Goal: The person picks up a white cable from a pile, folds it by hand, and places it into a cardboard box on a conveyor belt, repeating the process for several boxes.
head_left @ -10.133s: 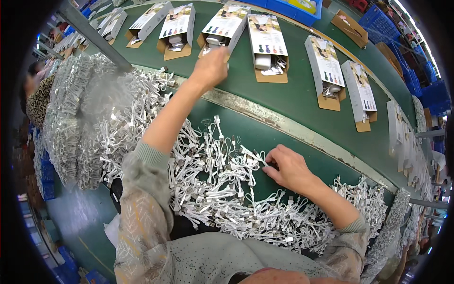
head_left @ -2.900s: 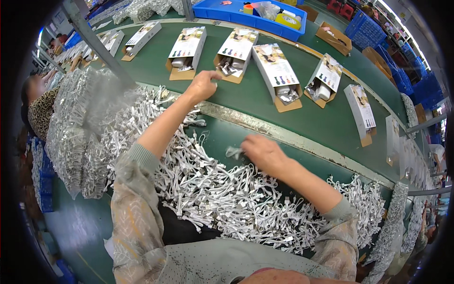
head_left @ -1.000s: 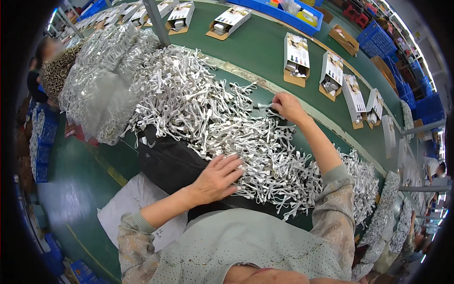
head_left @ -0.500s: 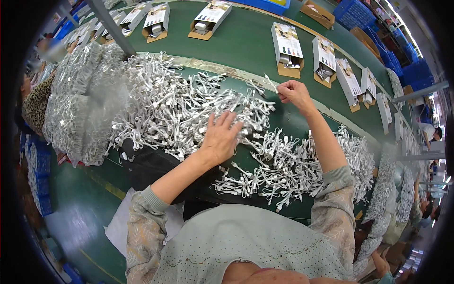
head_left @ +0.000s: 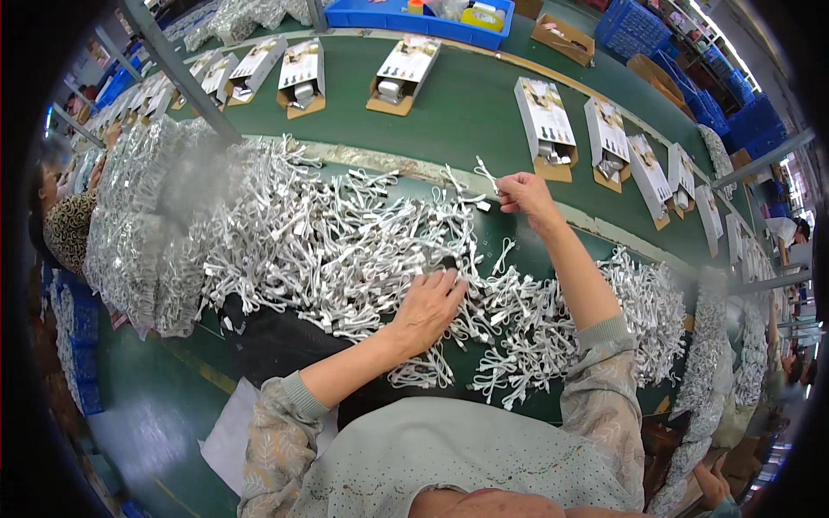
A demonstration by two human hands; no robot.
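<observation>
A large heap of short, bundled white cables (head_left: pixel 345 250) covers the bench before me. My right hand (head_left: pixel 525 197) is raised at the far side of the heap, beside the conveyor's edge. Its fingers pinch one white cable (head_left: pixel 485 171), whose looped end sticks up to the left. On the near right part of the heap rests my left hand (head_left: pixel 427 311), palm down, fingers stretched and slightly bent over the cables. Nothing shows gripped in it, though its fingertips partly sink among cables. A small dark piece (head_left: pixel 449 262) lies by those fingertips.
Beyond a worn rail (head_left: pixel 406 164) runs a green conveyor (head_left: pixel 471 95) with open white boxes (head_left: pixel 546 121) holding white devices. Clear bags of cables (head_left: pixel 138 233) stand at the left, beside a grey post (head_left: pixel 177 69). A blue tray (head_left: pixel 414 22) sits at the back.
My left hand has slid right across the heap, its spread fingers drawing closer together. The right hand still pinches the cable. The whole view has shifted, showing more of the far side.
</observation>
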